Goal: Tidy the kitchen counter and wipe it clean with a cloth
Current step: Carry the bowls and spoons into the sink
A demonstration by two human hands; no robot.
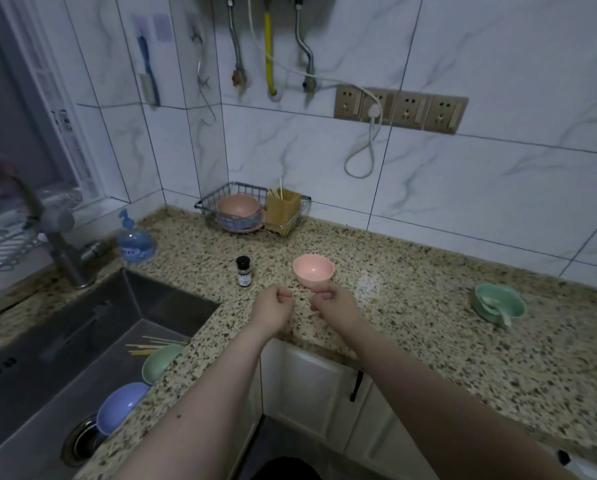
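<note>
A: Head view puts the granite counter (411, 306) in the middle, running from the sink on the left out to the right under the tiled wall. No cloth is visible that I can make out

B: And the hands?

A: Both reach forward over the counter's front edge. The left hand (273, 304) has its fingers curled into a loose fist and seems to hold nothing. The right hand (331, 301) is curled too, its fingertips at the base of the pink bowl (313, 270); whether it pinches the bowl or just touches it, I cannot tell

B: What sits near that bowl?

A: Just to its left stands a small spice bottle (243, 271) with a black cap, upright. Farther back, against the wall, a wire rack (252, 209) holds another pink bowl stacked on other dishes and a yellow chopstick holder (283, 211). Well off to the right lies a green dish (498, 303) with a spoon in it

B: And the sink side?

A: The sink (82, 341) holds a green bowl (160, 362) and a blue bowl (120, 407), both leaning by the counter edge, with chopsticks (155, 344) behind the green one. A blue soap bottle (134, 242) stands at the back corner beside the faucet (61, 244). A row of sockets (401, 110) is on the wall, with a white cord plugged in
</note>
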